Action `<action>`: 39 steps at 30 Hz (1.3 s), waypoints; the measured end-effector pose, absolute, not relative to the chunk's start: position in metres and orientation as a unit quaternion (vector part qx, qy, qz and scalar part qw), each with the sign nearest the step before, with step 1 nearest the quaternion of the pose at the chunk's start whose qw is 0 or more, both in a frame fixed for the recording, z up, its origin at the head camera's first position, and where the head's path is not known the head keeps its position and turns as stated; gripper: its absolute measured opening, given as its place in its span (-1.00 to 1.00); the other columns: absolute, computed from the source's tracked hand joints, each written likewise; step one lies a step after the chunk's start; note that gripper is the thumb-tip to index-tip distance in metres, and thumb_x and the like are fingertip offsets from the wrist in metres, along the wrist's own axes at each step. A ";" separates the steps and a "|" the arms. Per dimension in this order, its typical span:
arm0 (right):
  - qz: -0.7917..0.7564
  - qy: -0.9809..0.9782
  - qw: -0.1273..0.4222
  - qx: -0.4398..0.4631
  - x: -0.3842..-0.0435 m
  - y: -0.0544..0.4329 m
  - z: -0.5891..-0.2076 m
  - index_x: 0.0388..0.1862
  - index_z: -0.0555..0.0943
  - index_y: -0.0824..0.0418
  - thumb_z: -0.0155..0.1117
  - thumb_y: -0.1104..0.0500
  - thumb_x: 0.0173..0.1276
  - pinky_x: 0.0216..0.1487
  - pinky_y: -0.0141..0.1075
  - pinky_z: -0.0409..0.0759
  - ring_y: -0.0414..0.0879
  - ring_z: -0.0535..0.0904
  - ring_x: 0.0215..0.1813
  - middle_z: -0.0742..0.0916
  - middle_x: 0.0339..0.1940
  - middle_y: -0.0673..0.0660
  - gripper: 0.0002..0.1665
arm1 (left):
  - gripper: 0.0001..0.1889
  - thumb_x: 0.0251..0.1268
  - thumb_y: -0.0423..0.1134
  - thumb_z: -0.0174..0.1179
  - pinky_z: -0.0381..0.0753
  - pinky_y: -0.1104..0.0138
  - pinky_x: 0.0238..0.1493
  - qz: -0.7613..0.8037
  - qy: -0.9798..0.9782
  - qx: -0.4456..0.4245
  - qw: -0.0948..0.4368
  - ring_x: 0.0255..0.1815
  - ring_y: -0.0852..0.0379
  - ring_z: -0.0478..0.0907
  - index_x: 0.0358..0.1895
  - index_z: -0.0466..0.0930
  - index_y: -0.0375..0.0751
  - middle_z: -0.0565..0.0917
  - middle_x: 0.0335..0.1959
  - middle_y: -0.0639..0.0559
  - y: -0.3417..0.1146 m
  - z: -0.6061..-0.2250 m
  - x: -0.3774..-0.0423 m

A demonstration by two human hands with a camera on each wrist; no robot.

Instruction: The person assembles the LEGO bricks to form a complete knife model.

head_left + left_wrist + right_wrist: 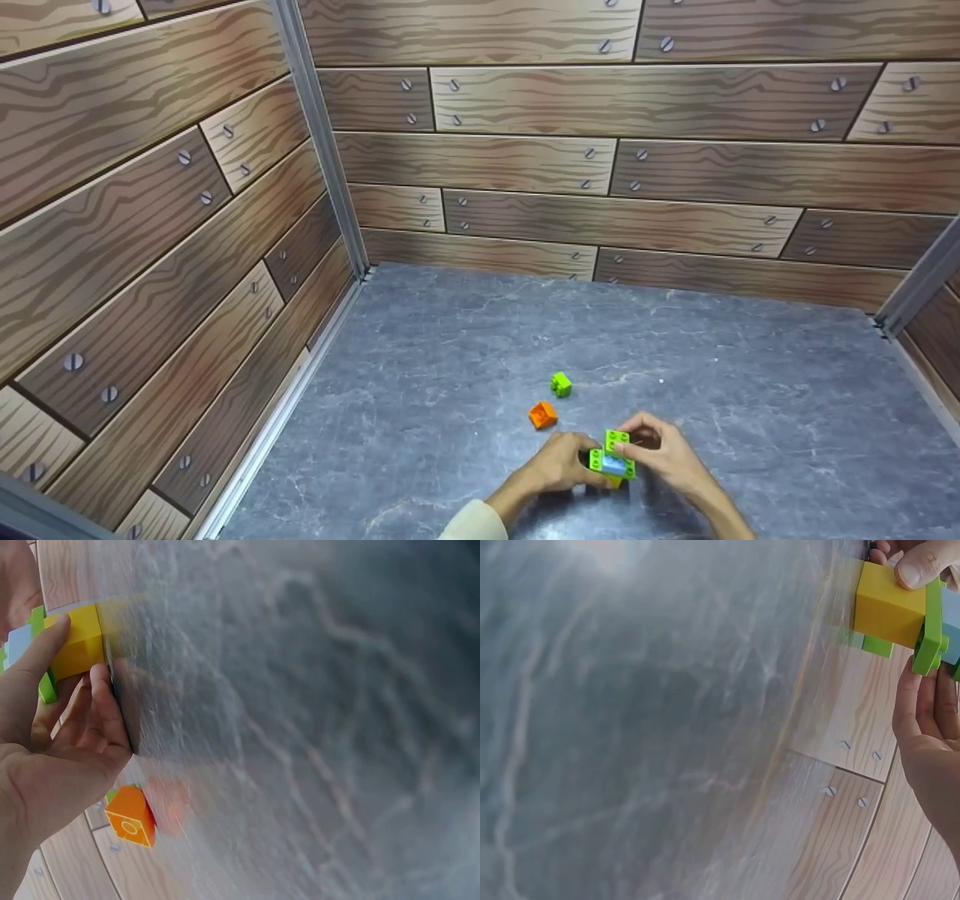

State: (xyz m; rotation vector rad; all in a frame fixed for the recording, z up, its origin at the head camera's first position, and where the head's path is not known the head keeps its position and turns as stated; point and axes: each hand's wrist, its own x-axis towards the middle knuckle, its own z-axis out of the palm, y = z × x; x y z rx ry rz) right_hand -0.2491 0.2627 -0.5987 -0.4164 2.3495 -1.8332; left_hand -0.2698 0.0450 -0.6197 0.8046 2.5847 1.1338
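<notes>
My left hand (559,461) grips a small stack of toy building bricks low over the table, its thumb on the yellow brick (81,641) at the bottom. Above the yellow brick comes a wider green plate (930,634) with studs, then a light blue brick (613,465). My right hand (671,454) pinches a bright green brick (615,436) between thumb and fingers at the top of the stack. In the right wrist view, the right hand's fingertips (909,679) are right by the green plate's edge.
An orange brick (543,415) lies tipped on the table just beyond the left hand, its hollow underside showing. Farther back is a loose green brick (561,385). The grey marbled tabletop (450,337) is bounded by wood-patterned panels (525,161) at the back and sides.
</notes>
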 end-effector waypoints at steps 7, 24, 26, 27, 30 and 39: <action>-0.614 0.776 0.078 -0.119 -0.246 0.266 -0.597 0.05 0.58 0.47 0.39 0.19 0.46 -0.03 -0.28 0.66 -0.07 0.73 -0.10 0.81 -0.10 0.22 -0.62 | -0.73 0.02 -0.14 0.65 0.42 0.56 -0.32 0.388 0.872 0.280 0.106 -0.40 0.47 0.39 -0.21 0.82 -0.05 0.65 -0.39 0.36 0.045 -0.620 -0.270; -0.602 0.786 0.080 -0.116 -0.233 0.265 -0.596 -0.01 0.59 0.43 0.41 0.17 0.45 -0.02 -0.27 0.69 -0.07 0.75 -0.06 0.79 -0.04 0.31 -0.65 | -0.74 0.02 -0.14 0.65 0.45 0.55 -0.31 0.393 0.869 0.279 0.108 -0.41 0.48 0.44 -0.23 0.83 -0.05 0.69 -0.39 0.35 0.044 -0.623 -0.269; -0.596 0.791 0.075 -0.118 -0.232 0.264 -0.595 -0.01 0.60 0.41 0.42 0.17 0.44 -0.03 -0.28 0.69 -0.07 0.75 -0.07 0.79 -0.04 0.31 -0.66 | -0.74 0.02 -0.14 0.65 0.45 0.55 -0.31 0.390 0.871 0.280 0.106 -0.40 0.47 0.44 -0.23 0.82 -0.05 0.69 -0.38 0.34 0.044 -0.623 -0.269; -0.592 0.794 0.072 -0.119 -0.232 0.264 -0.595 -0.01 0.60 0.41 0.42 0.16 0.44 -0.03 -0.29 0.68 -0.07 0.75 -0.07 0.79 -0.04 0.31 -0.66 | -0.74 0.02 -0.14 0.65 0.45 0.55 -0.30 0.388 0.872 0.281 0.104 -0.40 0.47 0.44 -0.23 0.82 -0.05 0.69 -0.37 0.34 0.044 -0.623 -0.269; -0.577 0.805 0.057 -0.124 -0.231 0.262 -0.595 -0.03 0.62 0.37 0.43 0.15 0.44 -0.03 -0.31 0.67 -0.08 0.74 -0.07 0.80 -0.06 0.28 -0.68 | -0.73 0.01 -0.13 0.65 0.43 0.56 -0.27 0.379 0.875 0.286 0.095 -0.38 0.47 0.43 -0.23 0.82 -0.05 0.68 -0.36 0.34 0.045 -0.622 -0.269; -0.533 0.833 0.032 -0.146 -0.230 0.260 -0.593 -0.07 0.67 0.25 0.46 0.10 0.41 0.07 -0.28 0.65 -0.12 0.74 -0.04 0.81 -0.10 0.16 -0.73 | -0.72 0.02 -0.10 0.65 0.43 0.56 -0.30 0.379 0.876 0.285 0.091 -0.40 0.48 0.41 -0.21 0.82 -0.03 0.65 -0.40 0.36 0.046 -0.622 -0.269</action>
